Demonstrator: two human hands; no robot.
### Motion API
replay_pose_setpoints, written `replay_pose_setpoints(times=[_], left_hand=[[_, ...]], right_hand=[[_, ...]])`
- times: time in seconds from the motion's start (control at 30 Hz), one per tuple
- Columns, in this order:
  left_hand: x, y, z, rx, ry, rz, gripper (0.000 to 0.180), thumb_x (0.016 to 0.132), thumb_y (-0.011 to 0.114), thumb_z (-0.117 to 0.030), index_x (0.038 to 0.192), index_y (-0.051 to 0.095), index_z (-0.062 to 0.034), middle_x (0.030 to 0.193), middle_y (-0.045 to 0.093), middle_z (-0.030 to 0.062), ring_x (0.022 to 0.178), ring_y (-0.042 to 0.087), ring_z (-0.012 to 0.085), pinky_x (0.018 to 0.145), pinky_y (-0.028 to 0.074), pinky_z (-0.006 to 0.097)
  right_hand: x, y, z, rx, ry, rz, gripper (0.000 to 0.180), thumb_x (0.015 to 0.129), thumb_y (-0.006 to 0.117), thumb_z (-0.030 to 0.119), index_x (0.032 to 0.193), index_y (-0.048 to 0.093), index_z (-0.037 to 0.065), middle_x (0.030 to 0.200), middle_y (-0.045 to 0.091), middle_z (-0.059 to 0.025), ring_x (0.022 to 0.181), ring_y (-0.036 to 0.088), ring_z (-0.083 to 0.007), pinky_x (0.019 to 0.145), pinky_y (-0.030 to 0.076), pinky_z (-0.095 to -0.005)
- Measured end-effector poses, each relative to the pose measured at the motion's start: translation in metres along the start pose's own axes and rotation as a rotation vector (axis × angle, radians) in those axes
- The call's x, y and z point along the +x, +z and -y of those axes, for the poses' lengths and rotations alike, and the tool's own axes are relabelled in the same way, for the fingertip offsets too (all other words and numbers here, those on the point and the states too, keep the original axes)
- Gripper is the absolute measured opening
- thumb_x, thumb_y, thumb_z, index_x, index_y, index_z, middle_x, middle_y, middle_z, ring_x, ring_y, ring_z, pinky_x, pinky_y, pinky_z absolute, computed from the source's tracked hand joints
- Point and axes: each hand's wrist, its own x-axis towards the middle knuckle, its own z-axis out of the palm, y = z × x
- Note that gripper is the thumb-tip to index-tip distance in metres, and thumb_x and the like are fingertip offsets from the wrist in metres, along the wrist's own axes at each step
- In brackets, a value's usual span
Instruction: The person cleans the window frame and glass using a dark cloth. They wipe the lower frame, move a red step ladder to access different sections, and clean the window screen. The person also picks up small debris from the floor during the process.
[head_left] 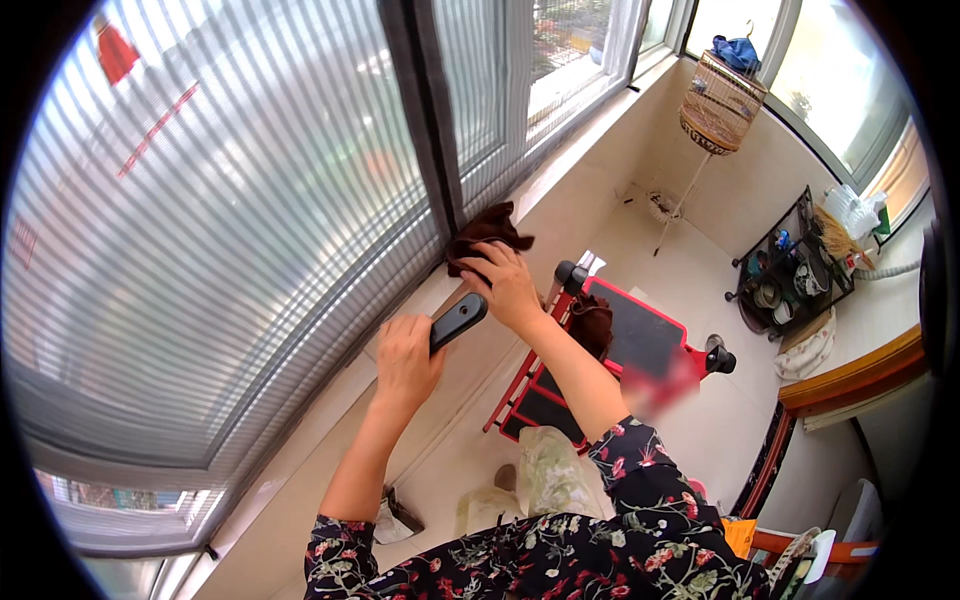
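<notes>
My left hand is closed round a black handle with a hole near its end; what the rest of this tool looks like is hidden. To its right, my right hand has its fingers bent over a dark brown cloth. The cloth lies bunched on the pale window sill, against the foot of the dark frame post. A large window panel with a striped, pleated screen rises on the left, close to both hands.
A red stepladder with black treads stands below my right forearm, another brown cloth on it. Farther off are a birdcage on a stand and a loaded black cart. A wooden edge juts in at right.
</notes>
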Motion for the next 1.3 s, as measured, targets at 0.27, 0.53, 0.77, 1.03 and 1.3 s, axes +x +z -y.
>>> replay_pose_setpoints(times=[0.27, 0.53, 0.77, 1.03, 1.3], left_hand=[[0.035, 0.016, -0.011, -0.115, -0.063, 0.021, 0.026, 0.070, 0.069, -0.001, 0.093, 0.057, 0.0008, 0.099, 0.061, 0.0170, 0.099, 0.057, 0.0373, 0.087, 0.043, 0.044], [0.081, 0.060, -0.038, -0.165, 0.156, 0.007, 0.021, 0.067, 0.065, 0.003, 0.087, 0.060, -0.0008, 0.095, 0.061, 0.0145, 0.100, 0.058, 0.0341, 0.084, 0.046, 0.042], [0.071, 0.174, -0.089, -0.557, 0.003, 0.350, 0.028, 0.075, 0.070, -0.003, 0.102, 0.066, -0.0042, 0.111, 0.063, 0.0142, 0.101, 0.061, 0.0340, 0.085, 0.050, 0.039], [0.034, 0.257, -0.127, -0.311, -0.115, 0.424, 0.050, 0.070, 0.070, -0.001, 0.118, 0.058, -0.0072, 0.106, 0.059, 0.0166, 0.098, 0.059, 0.0382, 0.084, 0.050, 0.044], [-0.009, 0.172, -0.101, -0.615, -0.167, 0.115, 0.044, 0.065, 0.066, 0.004, 0.109, 0.061, -0.0026, 0.100, 0.061, 0.0154, 0.090, 0.062, 0.0326, 0.080, 0.050, 0.038]], right_hand=[[0.019, -0.001, -0.064, 0.044, -0.017, -0.060, 0.014, 0.086, 0.063, 0.016, 0.097, 0.067, 0.009, 0.109, 0.063, -0.0074, 0.108, 0.054, -0.0277, 0.093, 0.041, -0.0400], [0.003, -0.163, -0.184, 0.632, 0.633, -0.452, 0.026, 0.097, 0.055, 0.024, 0.103, 0.063, 0.000, 0.088, 0.062, 0.0019, 0.082, 0.053, -0.0061, 0.072, 0.044, -0.0232], [-0.109, -0.233, -0.184, 0.248, 0.790, -0.319, 0.035, 0.092, 0.060, 0.026, 0.101, 0.064, -0.008, 0.086, 0.066, -0.0064, 0.083, 0.058, -0.0125, 0.077, 0.047, -0.0272], [-0.191, -0.179, -0.194, -0.254, 0.848, -0.156, 0.041, 0.086, 0.062, 0.031, 0.113, 0.062, 0.001, 0.114, 0.060, -0.0204, 0.106, 0.057, -0.0357, 0.092, 0.045, -0.0415], [-0.198, -0.115, -0.146, -0.063, 0.441, 0.040, 0.042, 0.071, 0.054, -0.007, 0.110, 0.061, 0.005, 0.122, 0.057, -0.0132, 0.118, 0.049, -0.0355, 0.104, 0.038, -0.0416]])
